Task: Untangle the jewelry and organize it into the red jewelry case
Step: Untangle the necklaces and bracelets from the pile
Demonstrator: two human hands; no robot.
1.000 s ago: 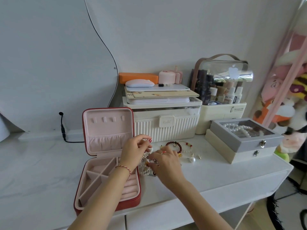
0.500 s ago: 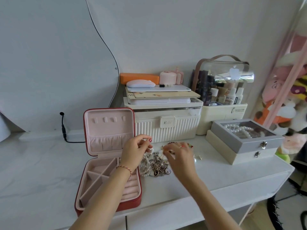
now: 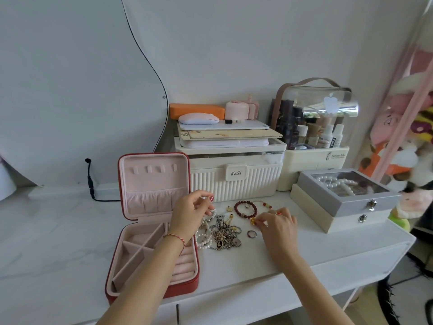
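The red jewelry case (image 3: pixel 150 233) lies open on the white counter (image 3: pixel 304 252), lid upright, pink-lined tray facing up with its dividers showing; it serves as the landmark for all positions below. Directly to the right of the case, touching or nearly touching its right edge, lies the tangled pile of jewelry (image 3: pixel 221 233): metal chains and pendants knotted with a string of white pearls (image 3: pixel 203 241). The left hand (image 3: pixel 189 213) reaches over the right rear corner of the case tray; its fingers are curled and pinch the upper end of the pearl string, which hangs from the fingertips down to the pile. Further right of the case, beyond the pile, a dark red bead bracelet (image 3: pixel 246 208) lies flat on the counter. The right hand (image 3: pixel 277 222) is positioned at the near right edge of that bracelet; thumb and forefinger are pressed together on a small gold charm (image 3: pixel 253 221) at the bracelet's near edge. A single ring (image 3: pixel 252 234) lies loose on the counter just in front of this charm, apart from the pile. Behind the pile, right of the case lid, stands a ribbed cream storage box (image 3: pixel 234 184). Far right of the case sits a grey glass-lidded box (image 3: pixel 346 193) stacked on a cream one.
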